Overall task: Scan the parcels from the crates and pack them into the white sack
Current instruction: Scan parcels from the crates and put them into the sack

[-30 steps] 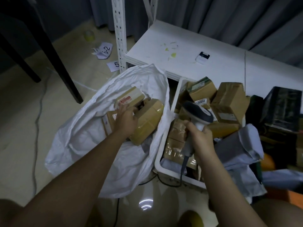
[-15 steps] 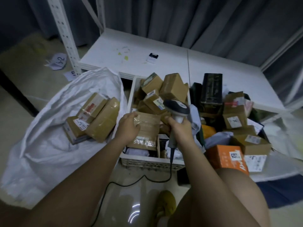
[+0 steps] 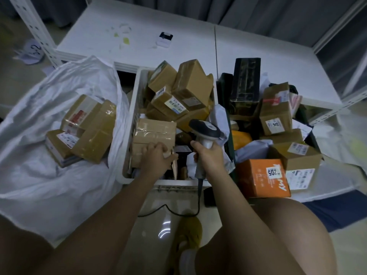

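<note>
Left hand (image 3: 156,157) grips a taped parcel (image 3: 154,138); right hand (image 3: 208,157) clasps the scanner (image 3: 204,133).

We count one white sack (image 3: 49,175) with three brown boxes (image 3: 93,133) inside; we see two crates, white one (image 3: 127,155) and dark one (image 3: 230,135), piled with parcels too many to count; one orange box (image 3: 260,177); one scanner (image 3: 204,132); two hands, left (image 3: 156,157) and right (image 3: 208,157); one yellow shoe (image 3: 188,231)
</note>
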Available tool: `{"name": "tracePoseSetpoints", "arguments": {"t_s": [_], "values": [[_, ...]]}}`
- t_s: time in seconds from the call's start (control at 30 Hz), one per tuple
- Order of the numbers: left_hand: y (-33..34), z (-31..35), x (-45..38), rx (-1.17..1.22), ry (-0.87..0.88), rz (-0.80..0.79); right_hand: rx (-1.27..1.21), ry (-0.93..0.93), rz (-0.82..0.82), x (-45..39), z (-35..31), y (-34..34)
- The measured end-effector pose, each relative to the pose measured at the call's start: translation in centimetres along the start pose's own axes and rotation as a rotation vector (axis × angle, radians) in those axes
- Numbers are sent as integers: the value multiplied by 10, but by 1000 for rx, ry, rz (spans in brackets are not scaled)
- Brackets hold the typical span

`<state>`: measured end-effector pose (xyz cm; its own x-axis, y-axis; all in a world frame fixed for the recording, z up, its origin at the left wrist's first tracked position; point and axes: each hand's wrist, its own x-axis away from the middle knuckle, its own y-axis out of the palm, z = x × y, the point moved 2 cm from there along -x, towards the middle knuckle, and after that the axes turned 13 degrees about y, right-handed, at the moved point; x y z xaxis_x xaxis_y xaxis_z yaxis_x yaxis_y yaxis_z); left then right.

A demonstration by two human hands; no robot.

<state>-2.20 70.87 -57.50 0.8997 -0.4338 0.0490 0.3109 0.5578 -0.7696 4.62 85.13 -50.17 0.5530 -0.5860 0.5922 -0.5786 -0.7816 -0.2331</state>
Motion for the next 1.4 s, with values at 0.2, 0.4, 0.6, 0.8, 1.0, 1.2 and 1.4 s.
{"name": "tracePoseSetpoints", "arguments": {"t_s": [0.2,0.4,0.6,0.8,1.0,1.2,1.4], "values": [[11,19,-10,123,-99,24,-71,44,-27,-7,-7,3],[-52,29,-1,504,-17,261,-165,61,-20,11,-21,14],[-134,25,49,369,352,384,-233,9,-90,66,-44,36],[-184,28,101,129,548,402,-291,13,-167,134,-53,76],[-236,17,139,185,436,419,-230,-75,-185,197,-66,90],[-284,-6,167,417,9,571,-180,-173,-295,232,-71,91],[-311,-10,189,758,-95,537,-101,-275,-372,257,-73,105]]}}
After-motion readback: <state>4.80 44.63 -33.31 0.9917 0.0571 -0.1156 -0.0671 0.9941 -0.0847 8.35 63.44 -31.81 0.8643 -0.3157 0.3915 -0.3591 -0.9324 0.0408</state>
